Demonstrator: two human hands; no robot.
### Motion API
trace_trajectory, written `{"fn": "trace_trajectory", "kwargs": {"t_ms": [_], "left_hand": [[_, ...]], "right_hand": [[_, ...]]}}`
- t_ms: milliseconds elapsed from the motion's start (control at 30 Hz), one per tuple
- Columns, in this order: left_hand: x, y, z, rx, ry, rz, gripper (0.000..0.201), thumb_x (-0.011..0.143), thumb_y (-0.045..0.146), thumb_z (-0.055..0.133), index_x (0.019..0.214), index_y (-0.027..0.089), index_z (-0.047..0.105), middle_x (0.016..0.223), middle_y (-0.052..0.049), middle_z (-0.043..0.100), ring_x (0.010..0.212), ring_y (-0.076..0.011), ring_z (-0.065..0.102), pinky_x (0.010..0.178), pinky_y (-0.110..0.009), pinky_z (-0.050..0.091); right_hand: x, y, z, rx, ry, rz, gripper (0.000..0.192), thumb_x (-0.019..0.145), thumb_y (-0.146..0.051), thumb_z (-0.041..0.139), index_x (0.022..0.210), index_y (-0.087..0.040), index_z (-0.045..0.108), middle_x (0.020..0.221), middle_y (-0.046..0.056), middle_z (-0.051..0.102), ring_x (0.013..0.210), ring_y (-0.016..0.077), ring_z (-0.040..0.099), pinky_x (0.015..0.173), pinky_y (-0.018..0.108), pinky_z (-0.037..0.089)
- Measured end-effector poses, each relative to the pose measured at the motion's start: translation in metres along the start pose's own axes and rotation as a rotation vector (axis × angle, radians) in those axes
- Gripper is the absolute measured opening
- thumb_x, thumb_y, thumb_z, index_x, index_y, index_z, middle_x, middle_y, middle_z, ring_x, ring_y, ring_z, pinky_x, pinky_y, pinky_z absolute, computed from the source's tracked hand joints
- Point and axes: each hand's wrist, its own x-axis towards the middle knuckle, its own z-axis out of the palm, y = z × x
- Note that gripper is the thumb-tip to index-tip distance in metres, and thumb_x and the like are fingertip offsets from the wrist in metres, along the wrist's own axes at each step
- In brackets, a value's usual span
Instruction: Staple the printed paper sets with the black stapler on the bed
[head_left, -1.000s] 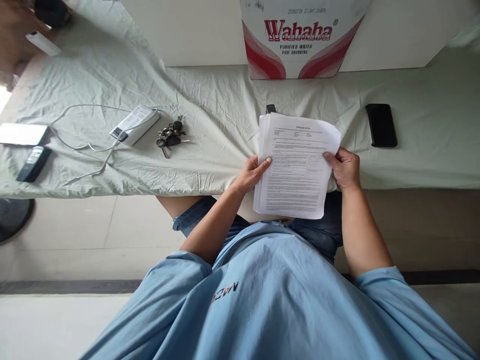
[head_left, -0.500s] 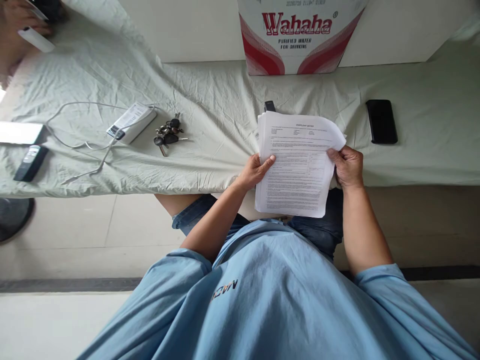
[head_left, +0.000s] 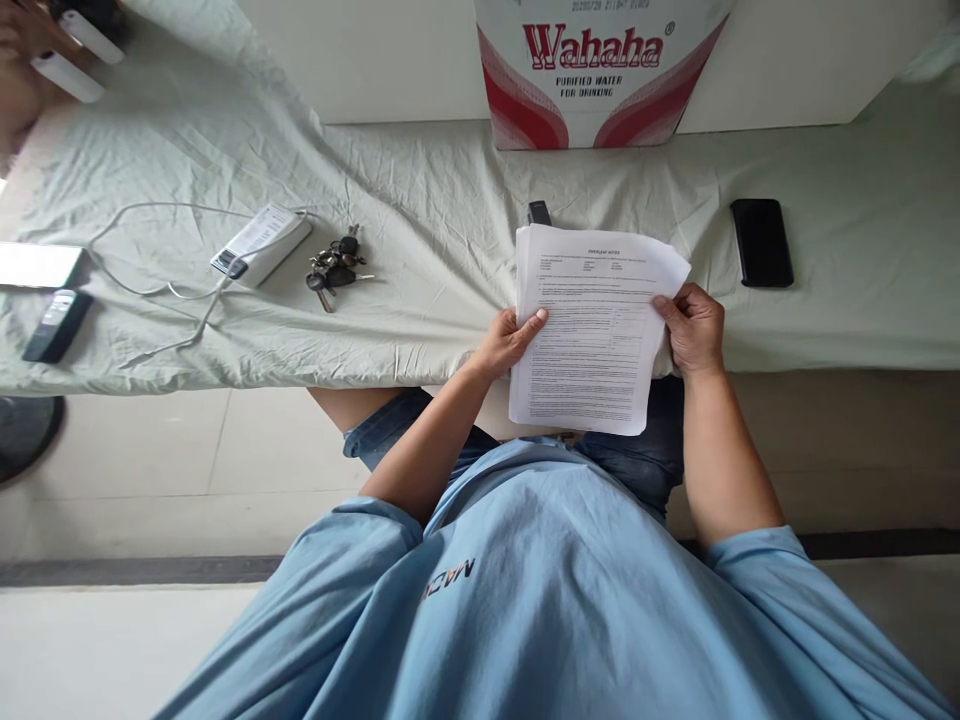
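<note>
A stack of papers (head_left: 592, 335) is held over the near edge of a bed (head_left: 450, 180) covered with a wrinkled pale green sheet; the stack's lower part overhangs the edge above the lap, and bare floor (head_left: 187, 450) lies open to the left. The left hand (head_left: 510, 342) is closed on the stack's left edge, thumb laid on the top page. The right hand (head_left: 696, 328) is closed on the right edge, thumb on top, where the upper right corner is lifted and slightly curled.

The sheets are white, printed in small black text with a table; the heading cannot be read with certainty. The edges are fanned a little at the upper left.

Just behind the stack a small black object (head_left: 538, 212) is seen. A black phone (head_left: 762, 242) lies well apart to the right, keys (head_left: 334, 270) and a white power bank (head_left: 261, 243) with its cable to the left. On the box (head_left: 596, 70) at the wall, "Wahaha, purified water for drinking" is printed in red.
</note>
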Motion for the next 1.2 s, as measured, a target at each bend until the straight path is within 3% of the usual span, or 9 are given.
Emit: {"fn": "trace_trajectory", "kwargs": {"t_ms": [167,567,867,1033,1200], "left_hand": [[-0.0007,0.0021,0.0013,0.005,0.01,0.009,0.083,0.092,0.094,0.083,0.121,0.016,0.085,0.122,-0.017,0.092,0.123,-0.0404,0.088,0.112,-0.056,0.073],[0.0018,-0.0036,-0.0008,0.018,0.031,0.028,0.079,0.095,0.095,0.079,0.118,0.02,0.089,0.112,-0.015,0.091,0.119,-0.0401,0.089,0.105,-0.053,0.076],[-0.0008,0.0022,0.0009,0.019,0.016,0.037,0.081,0.097,0.094,0.078,0.123,0.018,0.087,0.121,-0.017,0.091,0.123,-0.0406,0.089,0.108,-0.054,0.076],[-0.0014,0.0057,0.0021,0.024,0.021,0.022,0.08,0.094,0.092,0.083,0.122,0.018,0.085,0.127,-0.017,0.092,0.126,-0.0401,0.088,0.115,-0.056,0.074],[-0.0011,0.0057,0.0027,0.017,0.021,0.02,0.078,0.093,0.091,0.086,0.12,0.018,0.086,0.127,-0.018,0.091,0.127,-0.0408,0.087,0.118,-0.058,0.072]], "right_hand": [[0.0,0.0012,0.0006,0.038,-0.022,0.012,0.066,0.073,-0.086,0.102,0.082,-0.027,0.073,0.078,-0.004,0.072,0.067,0.0143,0.061,0.064,0.03,0.054],[-0.0012,-0.0073,0.0031,0.035,-0.008,0.042,0.074,0.069,-0.094,0.1,0.091,-0.029,0.074,0.072,-0.006,0.068,0.064,0.0146,0.06,0.062,0.03,0.053],[-0.0005,-0.0022,0.0005,0.018,0.0,0.029,0.072,0.069,-0.09,0.102,0.085,-0.026,0.073,0.071,-0.006,0.063,0.063,0.0129,0.052,0.061,0.03,0.046],[0.0001,-0.0028,-0.0003,-0.017,-0.03,0.061,0.073,0.07,-0.093,0.098,0.085,-0.027,0.071,0.063,-0.008,0.047,0.058,0.0119,0.039,0.059,0.031,0.037],[-0.0007,-0.0053,-0.0029,-0.041,-0.058,0.063,0.07,0.073,-0.091,0.097,0.086,-0.028,0.071,0.063,-0.008,0.041,0.06,0.0128,0.035,0.06,0.032,0.033]]}}
